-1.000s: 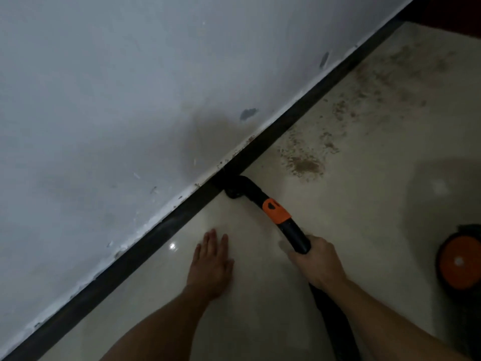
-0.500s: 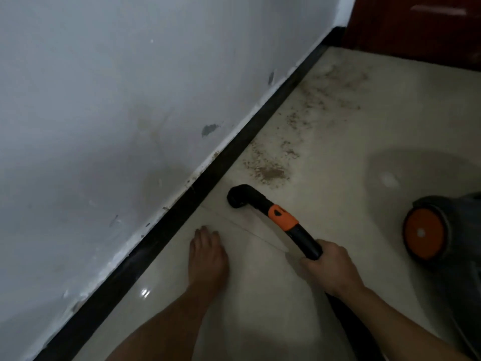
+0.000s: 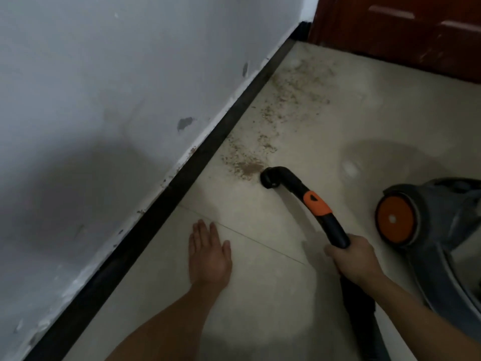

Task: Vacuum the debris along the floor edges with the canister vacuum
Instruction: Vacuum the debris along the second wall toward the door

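1. Right hand (image 3: 356, 259): I log its fingers curled tight round the near end of the black wand (image 3: 335, 230). It grips just on the near side of the orange collar (image 3: 317, 203) and holds nothing else.

2. Wand: curved, it runs from the grip far and left to an elbow nozzle (image 3: 270, 177) with its mouth down at the floor (image 3: 260, 295). The nozzle sits at the right edge of the nearest debris patch. I cannot tell whether it touches the grains or stops just beside them.

3. Hose (image 3: 364, 321): black, it leaves the near side of the right hand and runs off the near edge of view.

4. Left hand (image 3: 209, 254): flat, palm down on the tile, fingers straight and together, nothing in it. It lies left of the wand and apart from it, with its fingertips at a grout line.

5. Debris (image 3: 247, 165): brown grains, thickest just left of the nozzle and close to the baseboard (image 3: 208, 149). A looser scatter (image 3: 294, 87) runs on along the baseboard toward the far door (image 3: 403, 29).

6. Canister vacuum (image 3: 442, 204): grey body with an orange wheel (image 3: 394, 218), on the floor just right of the wand and partly cut off at the right. I cannot see inside its dust container.

7. Wall (image 3: 104, 87): white, scuffed, with paint chipped above the black baseboard on the left.
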`<state>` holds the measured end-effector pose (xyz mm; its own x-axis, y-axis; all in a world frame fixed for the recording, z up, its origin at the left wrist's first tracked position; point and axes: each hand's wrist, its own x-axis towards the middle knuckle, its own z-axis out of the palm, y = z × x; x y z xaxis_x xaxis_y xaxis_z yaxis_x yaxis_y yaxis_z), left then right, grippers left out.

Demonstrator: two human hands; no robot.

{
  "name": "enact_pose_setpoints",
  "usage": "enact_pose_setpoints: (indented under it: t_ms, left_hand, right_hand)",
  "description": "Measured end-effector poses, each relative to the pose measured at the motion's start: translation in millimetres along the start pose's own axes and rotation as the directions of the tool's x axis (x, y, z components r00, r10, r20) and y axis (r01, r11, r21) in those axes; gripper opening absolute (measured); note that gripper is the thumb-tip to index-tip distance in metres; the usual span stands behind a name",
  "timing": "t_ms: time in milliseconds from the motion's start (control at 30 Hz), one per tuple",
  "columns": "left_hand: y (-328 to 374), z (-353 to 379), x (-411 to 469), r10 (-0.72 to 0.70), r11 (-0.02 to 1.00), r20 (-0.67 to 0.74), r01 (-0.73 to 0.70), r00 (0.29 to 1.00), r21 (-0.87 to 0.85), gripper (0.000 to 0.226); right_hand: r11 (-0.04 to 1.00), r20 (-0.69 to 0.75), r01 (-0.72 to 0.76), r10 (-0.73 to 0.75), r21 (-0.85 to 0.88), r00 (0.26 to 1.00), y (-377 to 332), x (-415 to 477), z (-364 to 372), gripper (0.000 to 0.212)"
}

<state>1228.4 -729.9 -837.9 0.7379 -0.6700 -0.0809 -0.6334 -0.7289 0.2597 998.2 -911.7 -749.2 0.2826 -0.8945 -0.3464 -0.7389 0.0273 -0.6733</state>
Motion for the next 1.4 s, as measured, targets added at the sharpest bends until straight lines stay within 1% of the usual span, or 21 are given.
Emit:
enact_pose_setpoints:
  t_ms: [100,267,400,533,567,667,700,800,833,967,1200,1400]
  left_hand:
    - [-14,-5,-1,0.094,0.996,-0.014,-0.094,0.995,0.010,0.061]
    - [-14,-7,-3,0.096,0.995,-0.023,-0.095,0.995,0.024,0.060]
    - [-13,-9,-2,0.082,0.996,-0.021,-0.082,0.996,0.027,0.062]
    - [-14,-10,-4,0.086,0.995,-0.012,-0.085,0.996,0.049,0.066]
    - [-13,-11,-4,0.081,0.996,-0.012,-0.080,0.997,0.048,0.067]
    - [-10,-14,-1,0.070,0.996,-0.010,-0.070,0.997,0.049,0.066]
    - [-11,-14,-1,0.073,0.996,-0.003,-0.073,0.997,0.050,0.066]
    - [-12,-14,-2,0.070,0.996,0.015,-0.071,0.997,0.047,0.065]
    - [-12,-15,-3,0.065,0.996,0.019,-0.066,0.998,0.052,0.064]
    - [-11,-16,-2,0.072,0.997,0.012,-0.072,0.997,0.029,0.060]
    - [-14,-14,-2,0.086,0.996,0.013,-0.086,0.996,0.000,0.063]
    - [-14,-15,-1,0.068,0.997,0.012,-0.069,0.998,0.045,0.063]
  right_hand:
    - [0.999,-0.020,0.018,-0.017,0.029,1.000,-20,17,11,0.010]
    - [0.999,0.049,0.044,-0.043,-0.007,0.998,-25,14,30,0.014]
    - [0.998,-0.003,0.054,-0.054,-0.022,0.999,-32,20,30,0.013]
    - [0.990,0.106,0.119,-0.110,-0.077,0.988,-48,24,42,0.013]
    - [0.988,0.100,0.127,-0.119,-0.083,0.988,-51,28,44,0.012]
    - [0.993,-0.010,0.104,-0.105,-0.060,0.994,-60,41,48,0.011]
    - [0.992,-0.014,0.104,-0.105,-0.066,0.994,-63,45,50,0.011]
    - [0.990,0.065,0.123,-0.118,-0.071,0.991,-73,56,60,0.012]
    - [0.990,0.070,0.126,-0.122,-0.067,0.990,-77,61,62,0.011]
    - [0.991,-0.016,0.122,-0.123,-0.062,0.992,-97,85,70,0.011]
    - [0.992,0.070,0.121,-0.119,-0.028,0.990,-124,96,92,0.014]
    - [0.985,0.203,0.161,-0.146,-0.056,0.968,-110,61,76,0.014]
